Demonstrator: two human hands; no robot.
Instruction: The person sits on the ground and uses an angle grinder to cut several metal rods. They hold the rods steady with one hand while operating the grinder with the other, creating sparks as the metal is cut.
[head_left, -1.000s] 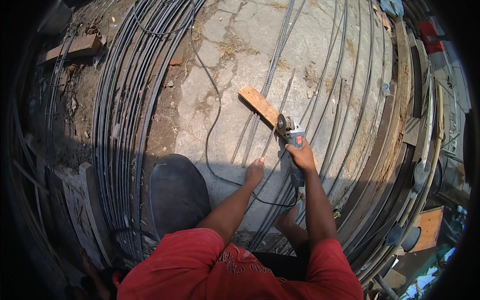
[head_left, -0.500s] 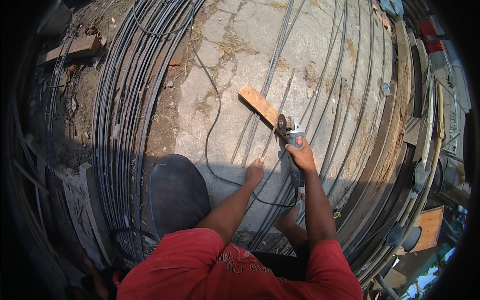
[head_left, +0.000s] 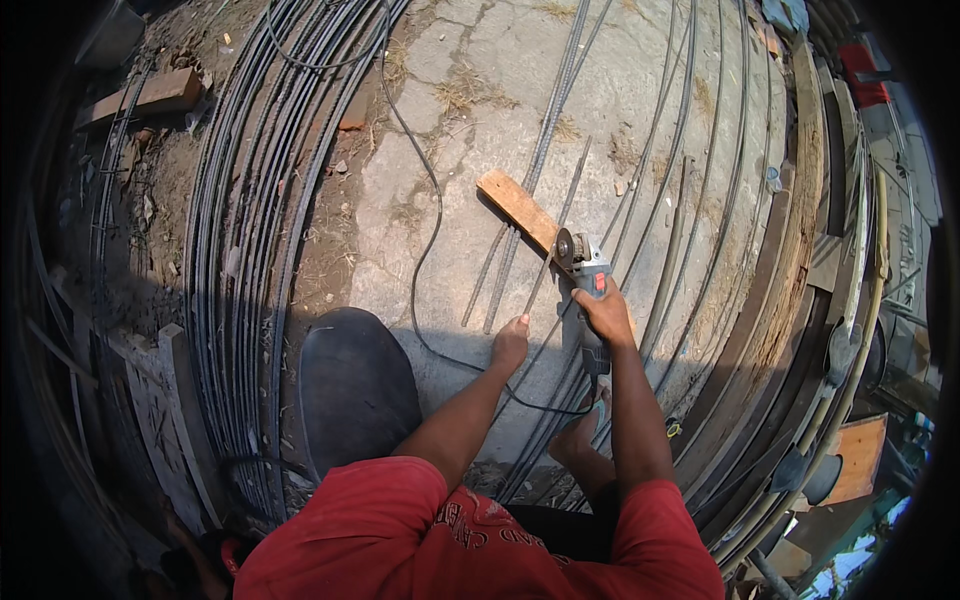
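My right hand (head_left: 605, 313) is wrapped round a grey angle grinder (head_left: 594, 345) with a red switch. The grinder's cutting disc (head_left: 565, 247) stands on edge against a thin steel rebar (head_left: 541, 283), beside a short wooden plank (head_left: 518, 207). My left hand (head_left: 510, 343) is closed on the near end of that rebar, below the disc. The rebar passes over the plank's near part; whether the disc has cut into it I cannot tell. A black power cord (head_left: 439, 210) loops from the grinder's rear across the concrete. My bare foot (head_left: 572, 440) shows beneath the grinder.
Long rebars (head_left: 262, 150) lie bundled on the dirt at the left. More bars (head_left: 683, 110) stretch over the cracked concrete (head_left: 400, 240) at the right. Timber beams (head_left: 800, 190) line the right side. A dark rounded shape (head_left: 358, 390) sits left of my left arm.
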